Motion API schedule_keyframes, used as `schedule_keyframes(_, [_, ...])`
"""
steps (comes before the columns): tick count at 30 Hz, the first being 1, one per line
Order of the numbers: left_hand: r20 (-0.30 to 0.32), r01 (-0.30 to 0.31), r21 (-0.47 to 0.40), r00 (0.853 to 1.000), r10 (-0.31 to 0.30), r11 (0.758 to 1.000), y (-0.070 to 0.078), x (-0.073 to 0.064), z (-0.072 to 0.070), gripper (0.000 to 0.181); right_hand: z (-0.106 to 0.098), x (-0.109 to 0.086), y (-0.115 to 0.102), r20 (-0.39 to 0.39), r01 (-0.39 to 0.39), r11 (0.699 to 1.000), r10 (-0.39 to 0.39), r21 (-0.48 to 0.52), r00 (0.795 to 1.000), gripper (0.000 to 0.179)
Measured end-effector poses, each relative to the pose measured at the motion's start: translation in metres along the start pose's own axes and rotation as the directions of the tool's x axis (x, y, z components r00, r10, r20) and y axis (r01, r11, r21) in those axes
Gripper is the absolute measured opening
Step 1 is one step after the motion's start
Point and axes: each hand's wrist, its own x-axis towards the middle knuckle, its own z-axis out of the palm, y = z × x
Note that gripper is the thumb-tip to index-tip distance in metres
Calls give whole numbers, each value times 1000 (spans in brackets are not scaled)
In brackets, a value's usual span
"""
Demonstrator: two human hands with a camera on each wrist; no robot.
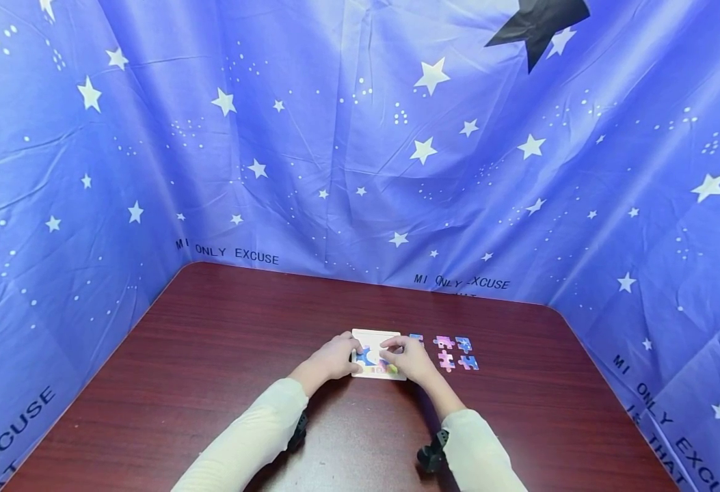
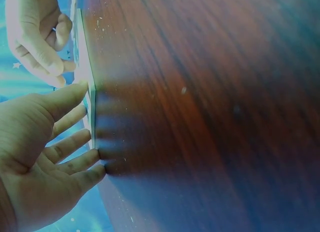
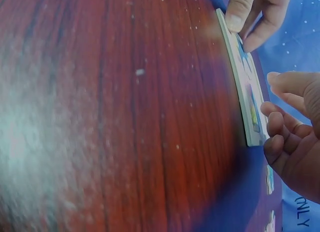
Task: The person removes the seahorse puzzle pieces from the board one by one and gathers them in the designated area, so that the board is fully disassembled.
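A small jigsaw tray with a pale rim lies flat on the table, with blue, white and multicoloured pieces inside it. My left hand rests at the tray's left edge. In the left wrist view its fingers are spread and fairly straight, and the thumb touches the rim. Over the tray's right part is my right hand, its fingers bent down. The right wrist view shows a gap between that hand's thumb and index finger, with no piece visible there.
Several loose jigsaw pieces lie right of the tray, among them a pink one and a blue one. Another blue piece sits close behind my right hand. A starry blue curtain borders the dark red table.
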Motion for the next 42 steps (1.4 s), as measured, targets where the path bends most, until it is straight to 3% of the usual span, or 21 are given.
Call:
schedule_keyframes(7, [-31,-39,16,999,40,999,-2,1,1,30,5,1,-4,29,-11,999,10,33,1000,17])
schedule_keyframes(24, [-38,-47,-7,998,46,999,-1,1,2,30,14,1,-6,43,1,1000,0,-11,999,17])
schedule_keyframes(31, [-29,-44,-8,999,44,999,-3,2,3,30,16,1,-7,18,27,995,-25,-100,1000,18])
schedule_keyframes(42, [-27,-72,1,997,73,997,-7,1,1,28,17,2,-8,31,5,996,-2,-93,1000,21])
